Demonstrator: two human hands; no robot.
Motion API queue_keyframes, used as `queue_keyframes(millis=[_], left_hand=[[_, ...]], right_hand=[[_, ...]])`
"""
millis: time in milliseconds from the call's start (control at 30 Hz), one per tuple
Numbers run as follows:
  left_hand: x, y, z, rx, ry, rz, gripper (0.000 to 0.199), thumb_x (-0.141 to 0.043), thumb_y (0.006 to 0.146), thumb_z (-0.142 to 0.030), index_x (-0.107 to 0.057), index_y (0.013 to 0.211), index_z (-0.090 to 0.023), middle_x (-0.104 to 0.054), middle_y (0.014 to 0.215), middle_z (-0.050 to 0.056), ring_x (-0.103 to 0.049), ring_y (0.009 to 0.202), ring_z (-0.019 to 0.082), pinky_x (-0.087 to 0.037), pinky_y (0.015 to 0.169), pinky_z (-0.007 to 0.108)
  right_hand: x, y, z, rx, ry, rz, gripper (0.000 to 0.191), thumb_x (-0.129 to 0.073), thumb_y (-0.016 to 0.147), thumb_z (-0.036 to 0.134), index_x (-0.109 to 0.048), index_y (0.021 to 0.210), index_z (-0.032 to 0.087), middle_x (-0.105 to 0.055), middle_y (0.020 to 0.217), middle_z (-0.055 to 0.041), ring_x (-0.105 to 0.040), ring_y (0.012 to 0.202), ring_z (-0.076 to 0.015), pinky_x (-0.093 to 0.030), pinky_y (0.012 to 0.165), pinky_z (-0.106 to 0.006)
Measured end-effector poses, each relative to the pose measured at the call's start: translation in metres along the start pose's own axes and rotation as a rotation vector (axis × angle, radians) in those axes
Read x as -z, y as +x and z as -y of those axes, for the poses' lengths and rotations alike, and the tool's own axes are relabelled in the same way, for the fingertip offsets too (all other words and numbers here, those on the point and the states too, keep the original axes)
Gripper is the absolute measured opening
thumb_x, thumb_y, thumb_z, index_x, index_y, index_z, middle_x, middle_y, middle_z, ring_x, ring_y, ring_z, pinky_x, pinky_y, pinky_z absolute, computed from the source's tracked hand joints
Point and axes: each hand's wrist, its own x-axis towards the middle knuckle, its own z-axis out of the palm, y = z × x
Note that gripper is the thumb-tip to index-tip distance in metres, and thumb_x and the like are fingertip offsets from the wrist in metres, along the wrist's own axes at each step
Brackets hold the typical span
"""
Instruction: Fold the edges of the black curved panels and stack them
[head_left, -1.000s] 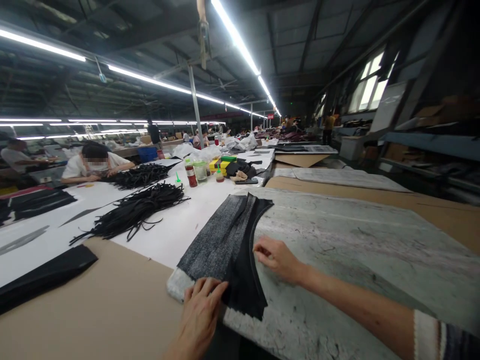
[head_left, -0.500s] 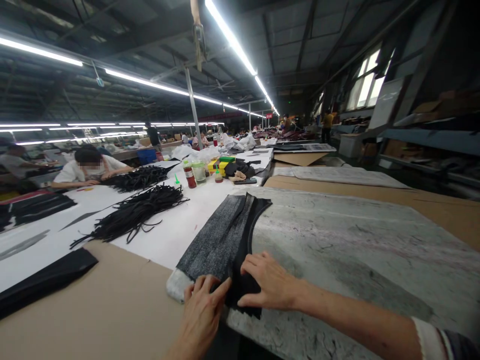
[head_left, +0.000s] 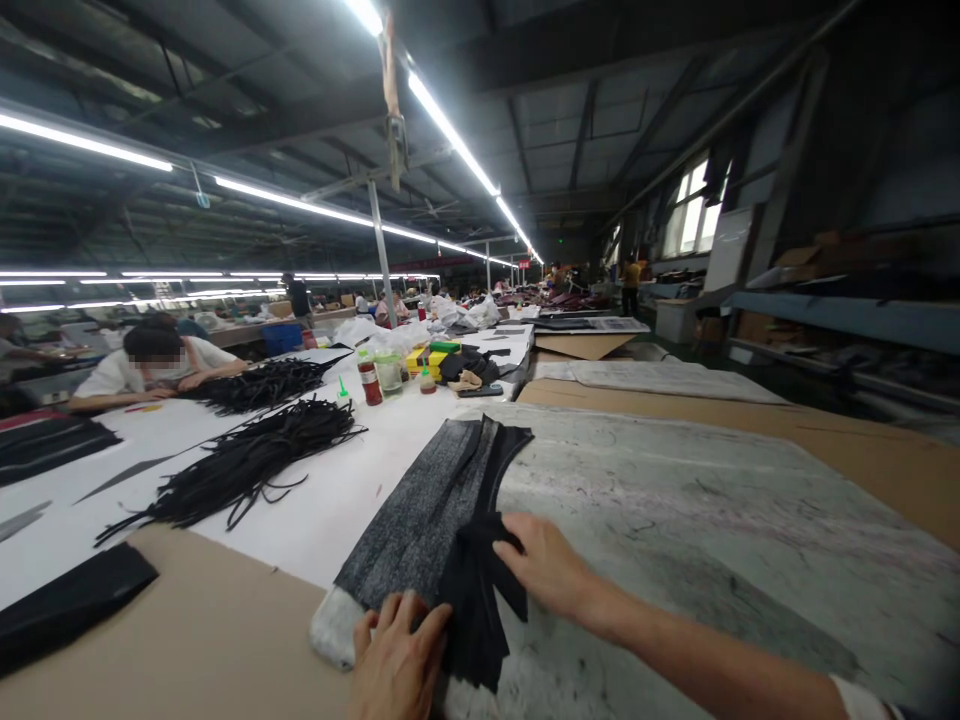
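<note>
A dark grey, speckled fabric piece [head_left: 412,500] with black parts along its right side lies on the edge of a worn grey-green board [head_left: 660,520]. My right hand [head_left: 544,565] pinches the black fabric [head_left: 472,600] between thumb and fingers, and the cloth is bunched and folded at that spot. At the near end of the fabric my left hand [head_left: 401,650] rests with its fingers bent and spread, fingertips on the cloth's lower edge. The black cloth's near end hangs between the two hands.
Bundles of black strips [head_left: 247,460] lie on the white table [head_left: 367,510] at left. Beyond them a person [head_left: 161,365] leans over the table. Bottles [head_left: 370,380], yellow boxes [head_left: 427,358] and dark cloth stand farther back. Brown card [head_left: 202,620] covers the near left.
My right hand has taken hold of the black fabric and lifted a fold of it. My left hand stays at the near edge. The whole view has shifted slightly.
</note>
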Motion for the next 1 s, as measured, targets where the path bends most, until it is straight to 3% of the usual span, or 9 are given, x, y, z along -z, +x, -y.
queue_keyframes(millis=[133, 267, 367, 500, 600, 767, 1000], left_hand=[[-0.004, 0.007, -0.002, 0.028, 0.026, -0.002, 0.038, -0.044, 0.087, -0.018, -0.063, 0.11, -0.041, -0.062, 0.107, 0.003, -0.051, 0.107, 0.026, -0.03, 0.089, 0.046], [-0.003, 0.016, -0.012, 0.054, 0.048, -0.065, 0.026, -0.049, 0.083, -0.019, -0.069, 0.091, -0.033, -0.055, 0.123, 0.005, -0.043, 0.119, 0.028, -0.027, 0.093, 0.047], [0.005, 0.029, -0.027, 0.022, 0.013, -0.073, 0.022, -0.049, 0.081, -0.018, -0.068, 0.088, -0.028, -0.052, 0.131, 0.004, -0.039, 0.123, 0.027, -0.024, 0.097, 0.047], [0.011, 0.065, -0.043, -0.109, -0.004, -0.071, 0.037, -0.042, 0.085, -0.015, -0.056, 0.116, -0.03, -0.057, 0.124, 0.003, -0.041, 0.12, 0.024, -0.024, 0.096, 0.045], [0.005, 0.097, -0.045, -0.144, 0.018, -0.077, 0.032, -0.04, 0.088, -0.018, -0.059, 0.112, -0.027, -0.058, 0.122, 0.004, -0.041, 0.121, 0.026, -0.026, 0.095, 0.045], [-0.009, 0.125, -0.044, -0.136, 0.043, -0.094, 0.025, -0.039, 0.089, -0.02, -0.063, 0.095, -0.021, -0.063, 0.108, 0.007, -0.044, 0.116, 0.029, -0.028, 0.092, 0.046], [-0.01, 0.137, -0.039, -0.151, 0.054, -0.098, 0.025, -0.038, 0.089, -0.02, -0.06, 0.102, -0.023, -0.054, 0.131, 0.003, -0.037, 0.125, 0.027, -0.026, 0.096, 0.044]], right_hand=[[0.053, 0.032, -0.047, -0.018, -0.128, -0.066, 0.015, -0.047, 0.086, 0.017, -0.058, 0.075, 0.016, -0.064, 0.08, -0.005, -0.059, 0.074, -0.0169, -0.035, 0.063, -0.024], [0.106, 0.06, -0.079, 0.093, -0.244, -0.042, 0.011, -0.054, 0.083, 0.019, -0.06, 0.074, 0.016, -0.064, 0.083, -0.006, -0.058, 0.077, -0.0189, -0.033, 0.063, -0.025], [0.131, 0.08, -0.082, 0.215, -0.3, 0.044, 0.009, -0.06, 0.08, 0.021, -0.063, 0.072, 0.017, -0.064, 0.077, -0.0029, -0.057, 0.075, -0.0171, -0.032, 0.062, -0.024], [0.149, 0.107, -0.067, 0.321, -0.365, 0.147, 0.013, -0.062, 0.081, 0.027, -0.066, 0.073, 0.018, -0.063, 0.071, -0.0009, -0.054, 0.066, -0.0143, -0.032, 0.059, -0.023], [0.16, 0.126, -0.058, 0.343, -0.428, 0.19, 0.011, -0.064, 0.08, 0.027, -0.069, 0.076, 0.018, -0.065, 0.076, -0.0015, -0.056, 0.07, -0.0147, -0.034, 0.062, -0.022], [0.198, 0.154, -0.071, 0.206, -0.558, 0.152, 0.013, -0.062, 0.078, 0.02, -0.072, 0.087, 0.016, -0.068, 0.088, -0.0083, -0.06, 0.084, -0.021, -0.038, 0.07, -0.025], [0.266, 0.181, -0.123, -0.076, -0.667, 0.02, 0.024, -0.062, 0.076, 0.018, -0.072, 0.098, 0.013, -0.067, 0.098, -0.0152, -0.061, 0.092, -0.0265, -0.043, 0.077, -0.032]])
